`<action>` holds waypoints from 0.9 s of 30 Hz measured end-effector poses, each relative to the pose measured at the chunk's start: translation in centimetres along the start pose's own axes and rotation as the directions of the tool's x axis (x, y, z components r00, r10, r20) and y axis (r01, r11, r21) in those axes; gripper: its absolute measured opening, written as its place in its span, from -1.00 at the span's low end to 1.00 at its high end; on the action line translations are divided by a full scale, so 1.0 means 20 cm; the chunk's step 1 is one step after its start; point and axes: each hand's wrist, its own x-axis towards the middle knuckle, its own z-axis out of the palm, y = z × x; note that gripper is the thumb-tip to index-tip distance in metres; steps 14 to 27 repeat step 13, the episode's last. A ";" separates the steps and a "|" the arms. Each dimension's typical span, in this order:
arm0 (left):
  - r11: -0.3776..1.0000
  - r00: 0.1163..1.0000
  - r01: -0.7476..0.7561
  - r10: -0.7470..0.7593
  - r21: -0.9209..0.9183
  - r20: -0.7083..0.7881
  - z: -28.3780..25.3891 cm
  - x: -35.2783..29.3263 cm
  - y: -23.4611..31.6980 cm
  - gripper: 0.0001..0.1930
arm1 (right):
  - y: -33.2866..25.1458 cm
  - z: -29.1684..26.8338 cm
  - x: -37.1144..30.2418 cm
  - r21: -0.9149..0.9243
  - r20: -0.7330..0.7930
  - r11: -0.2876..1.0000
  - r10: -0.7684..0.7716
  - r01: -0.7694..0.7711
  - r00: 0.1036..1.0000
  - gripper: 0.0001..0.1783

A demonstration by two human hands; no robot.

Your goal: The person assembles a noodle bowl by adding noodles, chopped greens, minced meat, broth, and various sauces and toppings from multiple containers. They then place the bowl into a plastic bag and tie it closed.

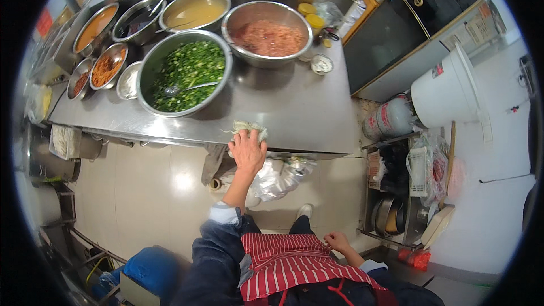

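My left hand reaches out to the near edge of a steel counter and presses down on a pale crumpled cloth. My right hand hangs low by my side, resting against a red and white striped apron, its fingers curled with nothing seen in them. Just beyond the cloth stands a large steel bowl of chopped greens with a ladle in it.
A bowl of pinkish minced filling, a bowl of yellowish liquid and several smaller bowls stand further back. A white bucket and a gas cylinder stand right. Plastic bags hang under the counter. A blue stool sits lower left.
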 end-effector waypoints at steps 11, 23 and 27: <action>0.991 0.922 0.090 -0.120 -0.098 -0.369 0.24 0.70 -0.05 -0.59 | 0.75 -0.78 0.11 0.493 -0.189 0.869 0.069 0.034 0.980 -0.79; 0.979 0.948 0.195 -0.203 -0.056 -0.244 0.38 0.79 -0.01 -0.53 | 0.97 -0.97 0.09 0.518 -0.203 0.855 0.151 -0.024 0.967 -0.80; 0.979 0.948 0.195 -0.203 -0.056 -0.244 0.38 0.79 -0.01 -0.53 | 0.97 -0.97 0.09 0.518 -0.203 0.855 0.151 -0.024 0.967 -0.80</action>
